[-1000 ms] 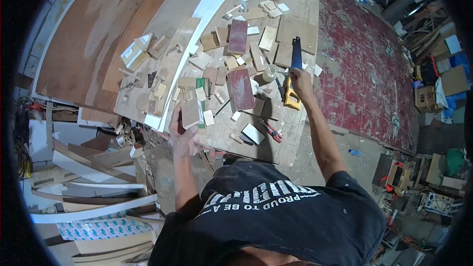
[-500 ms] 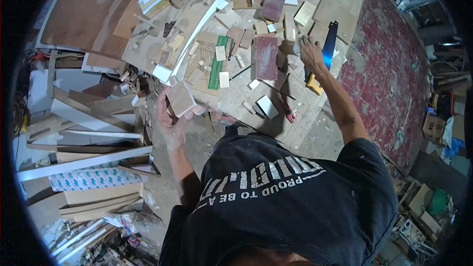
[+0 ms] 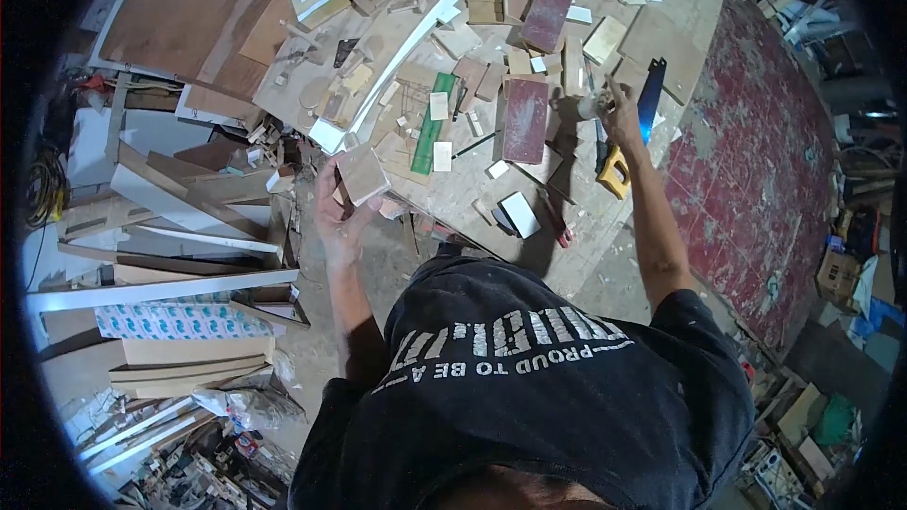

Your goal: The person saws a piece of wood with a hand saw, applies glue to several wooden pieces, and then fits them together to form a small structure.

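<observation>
At far left, stacked boards and white strips [image 3: 161,217] lie on the floor beside the workbench [image 3: 472,198]. My left hand [image 3: 338,212] is raised at the bench's near edge, fingers closed around a square wood block [image 3: 362,173], which is held clear of the surface, tilted, just off the bench corner. On the bench beyond it: a green strip [image 3: 430,123] with small pale offcuts lying on it, then a dark red panel [image 3: 526,120] lying flat, a second red panel [image 3: 546,16] further back. A white-faced offcut [image 3: 521,213] sits near the front edge, red-handled pliers [image 3: 557,223] just beside it. My right hand [image 3: 619,113] is over the bench, clenched on a small pale cylindrical object [image 3: 592,104]; what it is I cannot tell. Just right of that hand lies a handsaw [image 3: 635,127], blue blade, yellow handle, untouched. Red worn flooring [image 3: 756,161] at right
</observation>
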Action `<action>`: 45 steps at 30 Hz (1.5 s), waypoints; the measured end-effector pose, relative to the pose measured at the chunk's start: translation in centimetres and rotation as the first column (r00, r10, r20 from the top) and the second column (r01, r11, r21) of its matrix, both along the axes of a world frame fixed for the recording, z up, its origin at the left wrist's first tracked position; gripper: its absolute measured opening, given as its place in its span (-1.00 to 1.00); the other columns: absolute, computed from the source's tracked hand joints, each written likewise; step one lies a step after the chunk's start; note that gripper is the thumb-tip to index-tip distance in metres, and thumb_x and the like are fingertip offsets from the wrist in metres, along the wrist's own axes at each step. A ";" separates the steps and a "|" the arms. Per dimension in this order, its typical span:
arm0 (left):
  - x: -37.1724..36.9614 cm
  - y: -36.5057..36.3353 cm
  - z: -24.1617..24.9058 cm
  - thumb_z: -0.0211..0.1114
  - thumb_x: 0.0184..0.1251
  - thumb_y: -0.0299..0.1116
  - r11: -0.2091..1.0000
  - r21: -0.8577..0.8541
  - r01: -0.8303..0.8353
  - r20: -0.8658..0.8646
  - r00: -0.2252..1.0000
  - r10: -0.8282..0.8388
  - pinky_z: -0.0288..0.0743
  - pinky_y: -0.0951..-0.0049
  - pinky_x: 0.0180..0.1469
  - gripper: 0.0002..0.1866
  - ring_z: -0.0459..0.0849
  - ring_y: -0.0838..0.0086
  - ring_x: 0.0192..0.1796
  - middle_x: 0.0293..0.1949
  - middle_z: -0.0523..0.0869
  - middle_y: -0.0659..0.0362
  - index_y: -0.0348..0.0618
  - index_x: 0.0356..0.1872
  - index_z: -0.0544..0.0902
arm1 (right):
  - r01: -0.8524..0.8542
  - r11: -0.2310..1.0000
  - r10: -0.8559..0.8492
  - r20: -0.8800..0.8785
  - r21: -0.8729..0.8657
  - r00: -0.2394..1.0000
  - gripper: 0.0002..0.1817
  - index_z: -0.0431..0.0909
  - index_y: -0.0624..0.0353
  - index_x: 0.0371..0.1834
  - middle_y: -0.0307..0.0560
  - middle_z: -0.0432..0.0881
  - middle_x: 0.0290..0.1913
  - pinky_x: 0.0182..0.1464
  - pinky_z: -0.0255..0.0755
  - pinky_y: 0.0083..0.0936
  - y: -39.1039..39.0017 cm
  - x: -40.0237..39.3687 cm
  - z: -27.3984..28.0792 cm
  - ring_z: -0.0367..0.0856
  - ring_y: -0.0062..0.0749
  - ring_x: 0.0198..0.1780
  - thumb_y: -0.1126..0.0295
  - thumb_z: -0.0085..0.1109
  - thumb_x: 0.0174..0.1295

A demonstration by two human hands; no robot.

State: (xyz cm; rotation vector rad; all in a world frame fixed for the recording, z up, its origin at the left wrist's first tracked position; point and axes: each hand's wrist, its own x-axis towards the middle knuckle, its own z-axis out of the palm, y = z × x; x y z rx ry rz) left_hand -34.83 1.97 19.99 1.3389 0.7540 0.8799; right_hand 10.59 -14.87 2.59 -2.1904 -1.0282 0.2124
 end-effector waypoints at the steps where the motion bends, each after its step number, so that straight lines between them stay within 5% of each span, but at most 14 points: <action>1: 0.1 0.0 -0.2 0.50 -0.04 -0.58 1.000 0.002 0.002 -0.020 1.000 -0.002 0.41 0.29 0.30 -0.16 0.52 0.32 0.25 0.21 0.52 0.02 -0.33 0.35 0.30 | 0.059 0.993 -0.058 -0.013 0.107 0.998 -0.53 0.57 0.17 0.16 0.24 0.48 0.08 -0.07 0.57 -0.30 -0.8 -1.5 1.8 0.62 -0.03 -0.09 0.49 0.32 0.12; 4: 0.6 0.0 -0.5 0.50 -0.04 -0.59 1.000 -0.004 0.014 -0.049 0.999 -0.014 0.41 0.29 0.30 -0.15 0.52 0.32 0.25 0.20 0.52 0.03 -0.32 0.36 0.29 | 0.351 0.890 -0.359 -0.026 0.289 0.933 -0.69 0.59 0.23 0.00 0.09 0.55 -0.12 -0.14 0.43 -0.28 -6.5 -4.7 1.9 0.53 -0.13 -0.22 0.35 0.26 0.22; 7: 1.2 0.8 -1.3 0.50 -0.06 -0.60 0.999 0.002 0.052 -0.056 0.997 -0.052 0.40 0.29 0.31 -0.15 0.52 0.33 0.26 0.20 0.52 0.02 -0.32 0.34 0.30 | 0.754 0.653 -0.740 -0.151 0.072 0.655 -0.75 0.59 0.31 -0.22 0.06 0.50 -0.55 -0.19 0.37 -0.21 -15.6 -11.0 -4.1 0.49 -0.11 -0.42 0.33 0.14 0.17; 10: 3.2 0.7 -0.5 0.51 -0.09 -0.59 0.994 0.024 0.110 -0.046 0.993 -0.109 0.37 0.31 0.32 -0.16 0.51 0.35 0.24 0.18 0.53 0.04 -0.33 0.32 0.32 | 0.638 0.747 -0.662 -0.298 -0.185 0.688 -0.63 0.59 0.22 -0.02 0.30 0.53 0.06 0.15 0.34 -0.13 -22.5 -20.1 -12.2 0.47 0.11 0.14 0.21 0.21 0.21; 13: 3.2 2.4 -3.2 0.58 -0.18 -0.55 0.963 0.229 0.143 -0.216 0.972 -0.093 0.35 0.31 0.31 -0.16 0.50 0.33 0.23 0.15 0.52 0.07 -0.25 0.26 0.40 | 0.516 0.850 -0.518 0.007 -0.102 0.855 -0.55 0.55 0.16 0.15 0.21 0.47 0.25 0.22 0.30 -0.06 -21.4 -25.0 -12.2 0.40 0.13 0.26 0.15 0.14 0.28; 18: 3.7 3.0 -2.9 0.63 -0.28 -0.50 0.871 0.403 0.280 -0.315 0.936 -0.156 0.36 0.29 0.28 -0.17 0.48 0.27 0.23 0.15 0.52 0.04 -0.18 0.19 0.47 | 0.612 0.605 -0.569 0.260 -0.510 0.780 -0.45 0.29 -0.14 0.47 -0.11 0.22 0.52 0.29 0.24 0.07 -19.7 -27.0 -10.0 0.27 0.11 0.40 0.08 -0.11 0.42; 23: 2.1 2.9 -2.3 0.68 -0.34 -0.42 0.694 0.628 0.352 -0.404 0.910 -0.095 0.37 0.23 0.26 -0.15 0.51 0.16 0.20 0.13 0.51 -0.02 -0.23 0.16 0.48 | 0.776 0.392 -0.855 0.117 -0.493 0.506 -0.32 0.36 0.04 0.41 0.16 0.35 0.40 0.35 0.22 -0.04 -19.1 -28.0 -9.8 0.27 0.17 0.41 -0.12 0.00 0.33; 27: 0.8 3.9 -4.0 0.69 -0.35 -0.38 0.583 0.726 0.363 -0.375 0.921 -0.107 0.37 0.15 0.26 -0.13 0.47 0.05 0.22 0.12 0.51 -0.06 -0.25 0.16 0.48 | 0.818 0.477 -0.871 -0.049 -0.322 0.488 -0.34 0.62 0.11 0.16 0.43 0.34 0.35 0.36 0.24 -0.04 -22.2 -27.1 -15.0 0.36 0.24 0.34 -0.19 0.13 0.21; 34: -0.4 5.1 -5.0 0.61 -0.37 -0.46 0.553 0.767 0.325 -0.323 0.941 -0.105 0.39 0.09 0.26 -0.14 0.46 0.02 0.21 0.14 0.53 0.00 -0.21 0.18 0.49 | 0.843 0.455 -0.866 0.078 -0.285 0.494 -0.48 0.68 0.35 -0.08 0.24 0.65 -0.03 0.05 0.41 -0.15 -24.7 -27.0 -16.7 0.61 0.14 -0.04 0.06 0.31 0.13; 36: -0.2 5.3 -4.9 0.59 -0.37 -0.47 0.553 0.777 0.300 -0.297 0.950 -0.099 0.39 0.09 0.26 -0.15 0.46 0.01 0.21 0.14 0.53 0.01 -0.20 0.18 0.49 | 0.747 0.606 -0.773 0.021 -0.274 0.634 -0.54 0.69 0.37 -0.33 0.31 0.66 -0.24 0.04 0.42 -0.19 -20.8 -27.3 -9.3 0.60 0.03 -0.09 0.07 0.37 0.11; 38: -0.3 4.8 -4.7 0.54 -0.36 -0.50 0.506 0.805 0.309 -0.270 0.951 -0.151 0.39 0.09 0.26 -0.17 0.46 0.03 0.20 0.14 0.53 0.05 -0.15 0.19 0.51 | 0.710 0.694 -0.599 -0.454 0.116 0.660 -0.53 0.58 0.36 -0.52 -0.14 0.52 -0.58 -0.34 0.25 -0.46 -13.3 -27.9 -3.5 0.33 -0.50 -0.46 0.11 0.19 0.34; 39: -0.2 4.5 -4.7 0.52 -0.36 -0.51 0.504 0.801 0.322 -0.257 0.946 -0.196 0.39 0.12 0.25 -0.16 0.46 0.06 0.21 0.14 0.53 0.09 -0.09 0.21 0.52 | 0.722 0.691 -0.549 -0.632 0.025 0.547 -0.54 0.65 0.36 -0.38 -0.14 0.62 -0.44 -0.24 0.38 -0.47 -9.5 -28.5 0.9 0.47 -0.47 -0.38 0.10 0.12 0.41; 41: 0.4 3.9 -3.7 0.51 -0.34 -0.50 0.453 0.820 0.350 -0.281 0.936 -0.214 0.39 0.13 0.25 -0.17 0.44 0.09 0.22 0.15 0.53 0.11 -0.07 0.21 0.52 | 0.576 0.726 -0.047 -0.810 0.374 0.585 -0.55 0.52 0.35 0.16 0.01 0.62 0.12 0.27 0.39 -0.41 -3.2 -29.1 5.9 0.58 -0.33 0.16 0.16 0.03 0.47; 45: 1.5 2.5 -1.4 0.50 -0.28 -0.47 0.373 0.825 0.424 -0.357 0.904 -0.235 0.34 0.13 0.28 -0.16 0.40 0.15 0.27 0.16 0.52 0.19 0.00 0.26 0.50 | 0.058 0.720 0.507 -0.581 0.692 0.636 -0.48 0.32 0.23 0.40 -0.02 0.40 0.38 0.37 0.26 -0.33 3.7 -28.6 16.0 0.39 -0.30 0.35 0.41 0.11 0.38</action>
